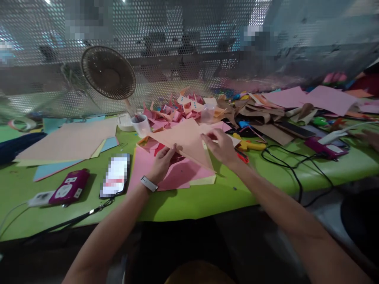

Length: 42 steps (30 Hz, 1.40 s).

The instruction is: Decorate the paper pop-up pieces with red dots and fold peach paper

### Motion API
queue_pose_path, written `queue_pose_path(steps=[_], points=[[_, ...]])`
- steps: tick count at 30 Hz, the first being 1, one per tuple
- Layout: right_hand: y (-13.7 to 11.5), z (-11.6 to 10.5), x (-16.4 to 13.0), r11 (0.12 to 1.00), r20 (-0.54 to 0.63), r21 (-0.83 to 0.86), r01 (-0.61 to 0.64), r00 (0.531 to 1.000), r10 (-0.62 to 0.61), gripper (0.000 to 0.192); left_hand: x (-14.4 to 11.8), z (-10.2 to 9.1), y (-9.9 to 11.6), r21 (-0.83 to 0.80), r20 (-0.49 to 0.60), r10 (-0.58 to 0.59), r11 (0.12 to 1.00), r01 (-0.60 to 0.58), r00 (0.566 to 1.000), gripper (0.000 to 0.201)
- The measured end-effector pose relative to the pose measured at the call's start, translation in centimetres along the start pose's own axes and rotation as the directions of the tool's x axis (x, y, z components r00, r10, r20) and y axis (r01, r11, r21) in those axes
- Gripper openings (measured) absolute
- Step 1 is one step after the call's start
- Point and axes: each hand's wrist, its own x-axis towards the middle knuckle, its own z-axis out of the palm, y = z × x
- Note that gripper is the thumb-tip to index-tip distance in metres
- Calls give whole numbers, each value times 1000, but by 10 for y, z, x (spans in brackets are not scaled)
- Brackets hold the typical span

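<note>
A peach paper sheet [183,140], folded into a triangle, is lifted over a stack of pink paper [180,173] on the green table [192,201]. My left hand [161,163], with a white watch on its wrist, pinches the triangle's lower edge from beneath. My right hand [220,148] presses on the triangle's right side with fingers spread along the fold. Behind the triangle lies a heap of folded pink and orange paper pieces [177,110].
A phone [115,175] and a magenta device [69,187] lie at the left, beside large pastel sheets [68,142]. A small fan [108,73] and a white cup [140,124] stand behind. A yellow tool [250,145], black cables [296,165] and brown paper [266,114] clutter the right.
</note>
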Motion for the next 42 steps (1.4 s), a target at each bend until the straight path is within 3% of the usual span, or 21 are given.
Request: queue_pose_path(steps=[2, 4, 5, 11, 17, 22, 27, 29, 37, 42], points=[[5, 2, 4, 939, 206, 219, -263, 954, 219, 47, 0, 1, -1, -4, 2, -25, 1000, 25, 1000, 38], [8, 9, 3, 833, 391, 373, -407, 884, 257, 48, 1, 3, -2, 8, -2, -51, 999, 51, 999, 41], [8, 14, 1, 789, 430, 431, -437, 869, 246, 47, 1, 4, -3, 21, -12, -63, 998, 63, 998, 42], [13, 31, -8, 626, 422, 592, -509, 856, 297, 38, 3, 1, -4, 162, -66, -88, 982, 98, 994, 41], [19, 30, -8, 637, 452, 600, -484, 862, 228, 34, 3, 3, -3, 204, -120, -54, 976, 78, 991, 39], [13, 24, -9, 658, 517, 568, -494, 836, 183, 38, 3, 2, -2, 188, -154, -29, 980, 59, 988, 40], [8, 17, -10, 598, 738, 487, -637, 666, 108, 43, 4, 0, -2, 158, -203, 61, 987, -29, 977, 36], [7, 17, -11, 596, 760, 462, -657, 639, 117, 45, 4, -1, -4, 154, -196, 83, 987, -53, 977, 36], [11, 19, -12, 590, 773, 422, -689, 613, 162, 47, 3, -2, -8, 75, -165, 37, 997, -25, 986, 40], [13, 20, -13, 615, 751, 401, -679, 628, 203, 46, 2, -2, -9, 20, -139, 6, 1000, -3, 990, 40]])
